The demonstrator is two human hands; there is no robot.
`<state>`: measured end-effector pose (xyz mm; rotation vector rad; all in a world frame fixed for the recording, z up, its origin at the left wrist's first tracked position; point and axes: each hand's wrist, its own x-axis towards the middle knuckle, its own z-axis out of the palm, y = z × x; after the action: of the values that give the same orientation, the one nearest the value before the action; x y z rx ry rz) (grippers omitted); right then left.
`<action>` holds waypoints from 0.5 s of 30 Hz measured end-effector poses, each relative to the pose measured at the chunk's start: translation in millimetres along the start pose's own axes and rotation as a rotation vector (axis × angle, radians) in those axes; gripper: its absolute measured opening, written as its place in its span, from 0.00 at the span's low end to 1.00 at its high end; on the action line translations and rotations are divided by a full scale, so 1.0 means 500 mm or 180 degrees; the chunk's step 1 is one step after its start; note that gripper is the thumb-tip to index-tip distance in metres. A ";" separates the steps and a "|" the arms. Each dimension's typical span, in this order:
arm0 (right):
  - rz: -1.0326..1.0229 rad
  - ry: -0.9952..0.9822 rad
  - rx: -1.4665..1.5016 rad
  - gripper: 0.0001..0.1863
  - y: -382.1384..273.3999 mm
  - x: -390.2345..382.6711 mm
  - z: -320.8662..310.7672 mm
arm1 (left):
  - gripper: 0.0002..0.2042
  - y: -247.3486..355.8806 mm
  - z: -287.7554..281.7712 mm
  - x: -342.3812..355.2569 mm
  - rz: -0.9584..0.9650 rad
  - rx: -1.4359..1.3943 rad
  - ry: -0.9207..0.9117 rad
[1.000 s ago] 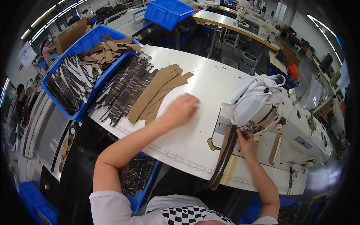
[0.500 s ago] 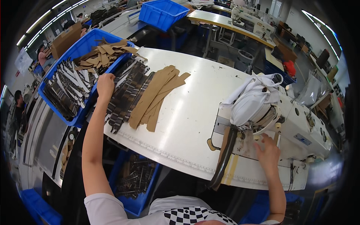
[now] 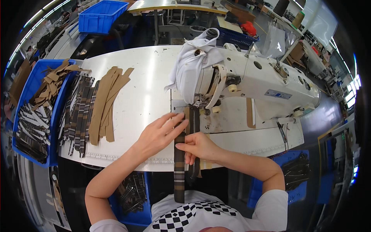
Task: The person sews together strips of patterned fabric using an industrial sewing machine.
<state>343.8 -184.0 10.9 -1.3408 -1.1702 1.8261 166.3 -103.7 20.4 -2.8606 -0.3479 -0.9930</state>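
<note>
Closely, both hands work in front of the sewing machine, over the near edge of the worktop. A long plaid strip in brown, grey and black lies lengthwise there, its upper end near the needle area and its lower end hanging past the edge toward the person's body.

The left hand reaches in from the left, palm down, its fingers stretched out with little space between them and their tips at the upper end of the plaid strip; whether they pinch it or only press on it, I cannot tell. The right hand sits lower, coming in from the right: its thumb lies on top of the plaid strip and its other fingers curl in beside and below, holding the strip by its right edge.

Just right of the plaid strip, a dark band runs down from under the machine's head. White cloth is wrapped round that head.

To the left on the worktop lie loose brown strips, and next to them a pile of patterned strips. Beyond these stands a blue bin filled with brown, white and dark pieces.
</note>
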 end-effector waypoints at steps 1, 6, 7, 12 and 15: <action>-0.0009 -0.0079 -0.0282 0.15 -0.006 -0.005 -0.006 | 0.19 -0.017 0.036 -0.017 0.0407 -0.0006 0.0070; -0.2068 0.1499 -0.3252 0.15 0.030 -0.008 -0.090 | 0.18 -0.050 0.090 -0.005 0.0400 -0.0254 0.0234; -0.2450 0.1645 -0.3621 0.17 0.033 0.007 -0.113 | 0.18 -0.053 0.101 0.001 0.0314 -0.0372 0.0148; -0.2487 0.1291 -0.4036 0.25 0.056 0.034 -0.148 | 0.18 -0.061 0.138 -0.005 0.0069 -0.0572 -0.0121; -0.2517 0.1249 -0.4090 0.26 0.042 0.029 -0.148 | 0.18 -0.057 0.135 0.002 0.0042 -0.0616 -0.0241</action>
<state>410.0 -158.4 -22.4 -1.3463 -2.2928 0.1097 200.7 -64.8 -31.7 -3.0756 -0.2509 -0.9679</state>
